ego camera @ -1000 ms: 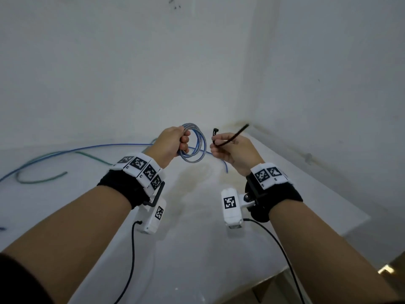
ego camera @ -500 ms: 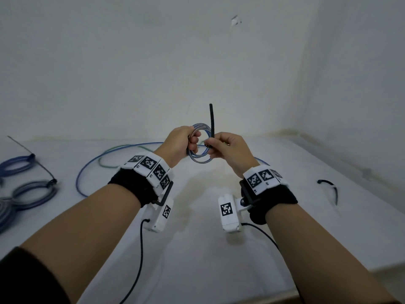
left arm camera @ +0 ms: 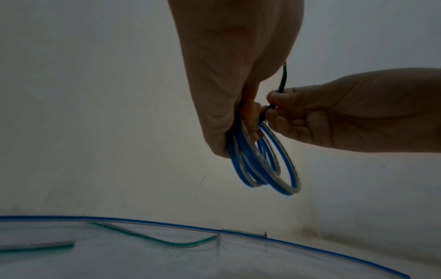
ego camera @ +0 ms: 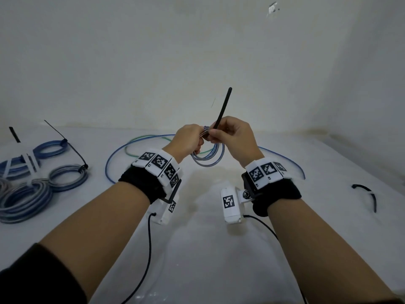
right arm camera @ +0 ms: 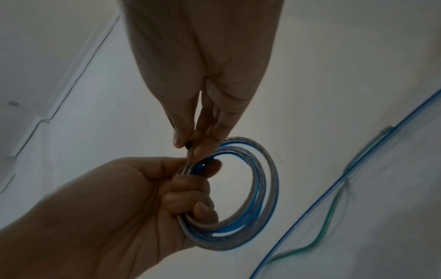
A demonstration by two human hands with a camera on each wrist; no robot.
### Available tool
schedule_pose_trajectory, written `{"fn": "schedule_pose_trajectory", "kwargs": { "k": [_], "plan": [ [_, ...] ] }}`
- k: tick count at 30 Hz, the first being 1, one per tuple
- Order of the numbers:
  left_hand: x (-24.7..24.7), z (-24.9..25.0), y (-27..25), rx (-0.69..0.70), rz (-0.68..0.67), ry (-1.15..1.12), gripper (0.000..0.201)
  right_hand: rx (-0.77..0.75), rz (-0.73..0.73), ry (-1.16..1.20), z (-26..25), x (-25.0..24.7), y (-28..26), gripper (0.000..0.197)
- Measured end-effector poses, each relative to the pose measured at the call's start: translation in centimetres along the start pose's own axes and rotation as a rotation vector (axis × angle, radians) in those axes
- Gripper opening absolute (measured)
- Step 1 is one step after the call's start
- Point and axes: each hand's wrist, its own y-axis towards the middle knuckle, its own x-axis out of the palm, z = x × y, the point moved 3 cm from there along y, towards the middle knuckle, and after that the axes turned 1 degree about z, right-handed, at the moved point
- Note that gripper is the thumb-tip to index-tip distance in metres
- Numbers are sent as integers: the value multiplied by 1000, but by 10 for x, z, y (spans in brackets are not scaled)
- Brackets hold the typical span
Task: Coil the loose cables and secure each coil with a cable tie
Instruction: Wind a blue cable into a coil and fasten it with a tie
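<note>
Coil in hand, tie going on.
Tied coils (ego camera: 63, 178) at nine o'clock on the worktop (ego camera: 197, 249); left hand (ego camera: 189, 140) grips blue coil (ego camera: 208, 156), right hand (ego camera: 232, 137) pinches black tie (ego camera: 222, 108); loose cables (ego camera: 140, 141) remain at twelve.

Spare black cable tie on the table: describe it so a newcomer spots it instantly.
Start at the white table in the head view and look to its far right, past the right hand. The spare cable tie lies there alone, bent into an arc. Unlike the black tie pinched upright in that hand, or those on the coils at left, it touches no cable.
</note>
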Motion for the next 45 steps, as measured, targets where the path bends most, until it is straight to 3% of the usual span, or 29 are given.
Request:
{"fn": "schedule_pose_trajectory", "kwargs": {
  "k": [4,7,11,14,17,20,23,35,40,45],
  "plan": [
    [-3,-5,11,19,18,22,26,40,19,-1,9,10,6,10],
    [-4,-9,22,60,63,11,27,62,59,38,13,13,12,19],
    [-1,-15,32,133,135,-40,16,36,147,85,16,18,20,7],
    [-1,-22,37,179,184,-53,16,32,181,116,20,22,24,15],
    [-3,-27,43,218,227,-62,19,42,207,172,23,26,26,8],
    [-5,-28,50,262,243,-20,18,47,236,221,28,29,28,19],
    [-7,-28,53,291,247,-5,19,65,267,297,31,30,29,12],
    [-20,-28,55,381,328,1,23,70,277,371,29,39,29,13],
    [-24,-29,52,372,377,-22,21,33,221,378,25,42,30,15],
    [-32,-32,51,365,434,-35,22,92,202,352,25,47,28,7]
  ]
}}
